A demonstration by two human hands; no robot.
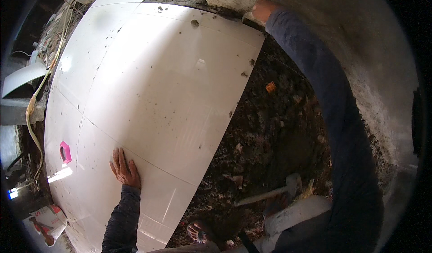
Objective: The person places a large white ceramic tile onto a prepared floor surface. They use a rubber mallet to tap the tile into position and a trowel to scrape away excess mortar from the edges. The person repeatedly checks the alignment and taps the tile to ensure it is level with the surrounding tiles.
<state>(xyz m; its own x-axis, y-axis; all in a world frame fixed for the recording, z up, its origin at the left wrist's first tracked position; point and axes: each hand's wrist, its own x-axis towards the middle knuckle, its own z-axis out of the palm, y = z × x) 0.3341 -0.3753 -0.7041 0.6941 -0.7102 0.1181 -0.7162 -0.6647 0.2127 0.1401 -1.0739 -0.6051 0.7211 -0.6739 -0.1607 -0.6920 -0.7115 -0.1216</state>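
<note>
My left hand (126, 168) lies flat on the glossy white floor tiles (166, 100), fingers stretched out. At the far end, against the wall, my right hand (263, 10) is closed beside the far right corner of the tiled surface. A small greyish thing shows at its fingers, too hidden to name. Lumps of wet mortar (194, 23) dot the tiles near that end. On the tiles at the left lies a small pink object (65, 152) with a dark middle.
Dark, rough soil (270, 127) runs along the tiles' right edge, with a hammer (293, 186) lying near my legs. A plastered wall (373, 50) rises at the right. A pale cable (31, 113) and a printed bag (48, 223) are at the left.
</note>
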